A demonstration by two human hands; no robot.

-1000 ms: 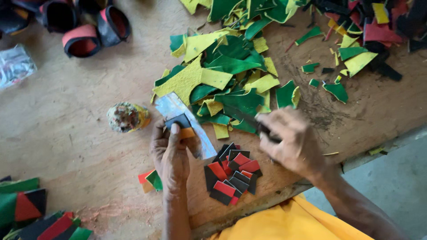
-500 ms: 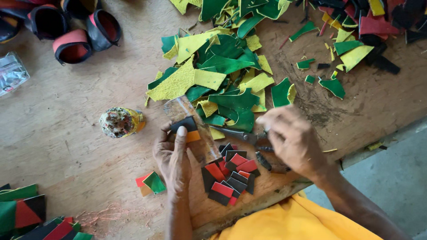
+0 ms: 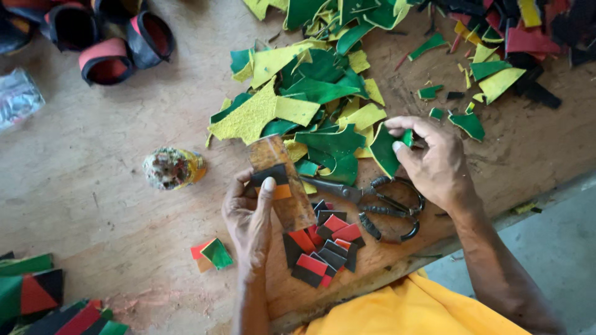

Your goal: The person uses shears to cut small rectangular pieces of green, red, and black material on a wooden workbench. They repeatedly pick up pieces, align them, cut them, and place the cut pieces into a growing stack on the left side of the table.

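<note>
Hands busy: left hand (image 3: 248, 217) pinning a black-and-orange strip (image 3: 271, 181) to the brown block (image 3: 282, 186), right hand (image 3: 434, 162) pinching a green leather scrap (image 3: 386, 149) that may slip beside the scissors (image 3: 372, 201)

Glue-crusted jar (image 3: 172, 167), black-and-red cuffs (image 3: 105, 61), clear plastic bag (image 3: 18, 97) on worn table (image 3: 93, 198).

— What's different with your right hand (image 3: 434, 164)?

— A moment ago my grip was closed on the scissors (image 3: 372, 201), blades toward the strip. Now I've let go; they lie flat on the table (image 3: 93, 186) beside the small red and black pieces (image 3: 323, 245). My fingers have gone up to pinch a green scrap (image 3: 388, 149) at the pile's edge.

— And the left hand (image 3: 251, 217)?

— My thumb has slid onto the dark band of the brown strip (image 3: 282, 183).
</note>
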